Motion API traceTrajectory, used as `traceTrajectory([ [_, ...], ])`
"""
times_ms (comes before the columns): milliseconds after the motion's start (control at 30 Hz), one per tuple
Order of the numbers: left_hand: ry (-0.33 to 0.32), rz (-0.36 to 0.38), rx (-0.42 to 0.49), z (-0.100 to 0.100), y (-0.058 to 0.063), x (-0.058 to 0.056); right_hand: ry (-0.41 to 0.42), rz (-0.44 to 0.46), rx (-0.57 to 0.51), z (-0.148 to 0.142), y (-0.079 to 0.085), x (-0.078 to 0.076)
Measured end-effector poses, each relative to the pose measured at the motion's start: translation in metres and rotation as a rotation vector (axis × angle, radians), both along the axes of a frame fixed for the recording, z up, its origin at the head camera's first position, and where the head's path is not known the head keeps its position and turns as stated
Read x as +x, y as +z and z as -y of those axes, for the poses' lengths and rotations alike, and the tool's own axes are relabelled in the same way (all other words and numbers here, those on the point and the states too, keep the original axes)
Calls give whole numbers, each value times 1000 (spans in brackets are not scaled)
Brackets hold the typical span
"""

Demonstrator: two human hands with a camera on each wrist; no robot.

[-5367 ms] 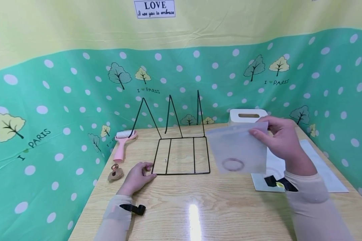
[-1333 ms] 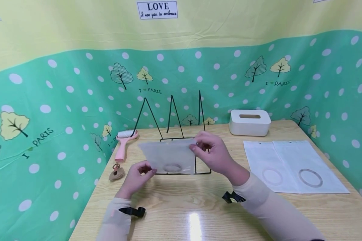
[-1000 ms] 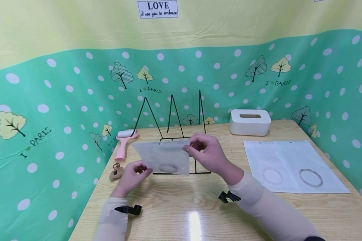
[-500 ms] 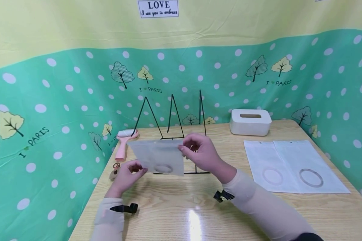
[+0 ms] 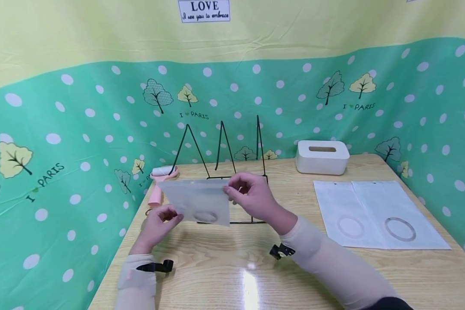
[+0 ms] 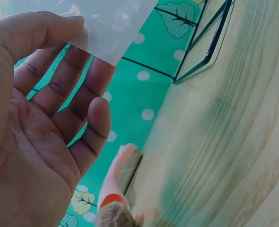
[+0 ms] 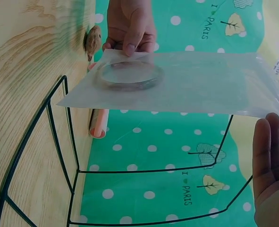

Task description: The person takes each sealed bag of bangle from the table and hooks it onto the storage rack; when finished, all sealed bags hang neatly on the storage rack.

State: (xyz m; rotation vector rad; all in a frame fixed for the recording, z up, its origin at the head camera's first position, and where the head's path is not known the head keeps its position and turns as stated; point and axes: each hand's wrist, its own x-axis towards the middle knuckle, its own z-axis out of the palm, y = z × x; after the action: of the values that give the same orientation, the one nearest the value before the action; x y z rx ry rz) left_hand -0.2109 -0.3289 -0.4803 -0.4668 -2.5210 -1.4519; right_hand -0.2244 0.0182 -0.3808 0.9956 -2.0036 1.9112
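Both hands hold a frosted, translucent plastic bag point(image 5: 195, 198) in the air at the front of a black wire rack point(image 5: 257, 142). A ring-shaped bangle point(image 7: 134, 86) shows through the bag near its lower edge. My left hand point(image 5: 156, 228) pinches the lower left corner, its thumb on top in the left wrist view and the other fingers loosely bent below. The upper right corner is pinched by my right hand point(image 5: 253, 198), between thumb and forefinger. Behind the bag, much of the rack's base is hidden.
Two more frosted bags point(image 5: 372, 202) with rings inside lie on the right of the wooden table point(image 5: 217, 267). A white tissue box point(image 5: 321, 159) stands at the back right. Back left lie a pink lint roller point(image 5: 155, 197) and a small brown fuzzy thing point(image 7: 93, 42).
My right hand has brought the bag leftward from the right side. My left hand has left the rack's front corner and pinches the bag. Lately both hands drift left with it.
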Motion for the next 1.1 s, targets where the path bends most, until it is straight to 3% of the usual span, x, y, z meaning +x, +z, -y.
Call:
traceTrajectory([
  [167, 8, -6, 30, 9, -7, -4, -4, 4, -6, 5, 0, -2],
  [333, -15, -34, 74, 13, -7, -4, -6, 23, -11, 10, 1, -2],
  [633, 10, -43, 137, 19, -6, -3, 23, 47, -21, 19, 2, -4],
  [900, 56, -48, 119, 26, -4, -1, 23, 34, -1, 28, 0, -8],
  [1100, 110, -34, 53, 22, 12, 9, 35, 49, -12, 37, 1, -12],
])
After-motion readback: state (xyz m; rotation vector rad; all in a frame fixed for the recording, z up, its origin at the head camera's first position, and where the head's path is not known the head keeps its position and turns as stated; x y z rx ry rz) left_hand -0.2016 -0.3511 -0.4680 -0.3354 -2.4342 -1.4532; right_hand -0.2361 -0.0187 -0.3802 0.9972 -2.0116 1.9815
